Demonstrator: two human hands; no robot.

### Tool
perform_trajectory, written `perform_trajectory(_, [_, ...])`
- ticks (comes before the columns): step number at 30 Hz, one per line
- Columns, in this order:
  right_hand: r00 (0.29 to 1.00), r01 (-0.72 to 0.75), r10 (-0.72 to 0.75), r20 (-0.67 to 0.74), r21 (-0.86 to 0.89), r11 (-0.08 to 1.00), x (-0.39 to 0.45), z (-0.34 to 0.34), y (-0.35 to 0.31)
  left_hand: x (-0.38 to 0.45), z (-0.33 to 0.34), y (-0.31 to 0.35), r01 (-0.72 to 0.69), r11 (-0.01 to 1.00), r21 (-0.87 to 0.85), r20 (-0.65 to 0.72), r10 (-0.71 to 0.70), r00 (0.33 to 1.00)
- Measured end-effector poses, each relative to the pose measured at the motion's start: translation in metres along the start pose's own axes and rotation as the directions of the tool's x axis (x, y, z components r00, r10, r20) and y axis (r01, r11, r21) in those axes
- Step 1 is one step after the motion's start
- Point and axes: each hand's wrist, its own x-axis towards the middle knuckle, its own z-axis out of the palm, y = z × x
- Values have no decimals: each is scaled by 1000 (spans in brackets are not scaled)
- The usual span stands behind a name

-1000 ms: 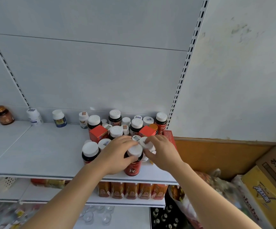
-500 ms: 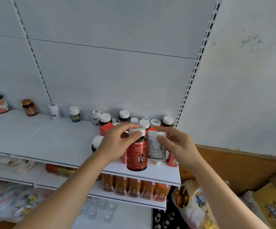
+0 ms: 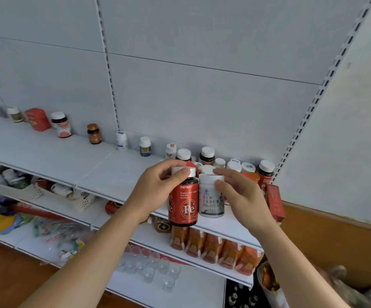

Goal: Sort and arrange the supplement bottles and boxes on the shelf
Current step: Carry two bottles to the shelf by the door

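Note:
My left hand [image 3: 155,190] grips the white cap of a dark bottle with a red "Fe" label [image 3: 184,203], held upright above the shelf's front edge. My right hand [image 3: 242,196] holds a white bottle with a grey label [image 3: 211,198] by its cap, right beside the red one. Behind them a crowd of white-capped bottles [image 3: 206,155] and a red box [image 3: 274,202] stand at the right end of the white shelf [image 3: 104,174]. More bottles line the back wall to the left, among them a brown one [image 3: 94,133] and a red tin [image 3: 37,119].
A lower shelf holds orange pouches [image 3: 211,247], white baskets [image 3: 84,200] and packets. Small clear cups [image 3: 149,270] stand on the bottom shelf. A slotted upright [image 3: 313,103] marks the shelf's right end, with a wall and brown skirting beyond.
Both hands have lifted their bottles off the shelf and raised them side by side. The view has swung left, showing more of the shelf's left stretch.

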Motion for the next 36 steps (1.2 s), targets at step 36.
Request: perform_trajectory(36, [946, 122, -121, 300, 17, 992, 223, 444, -78, 75, -457, -79, 132, 976, 174, -391, -54, 919])
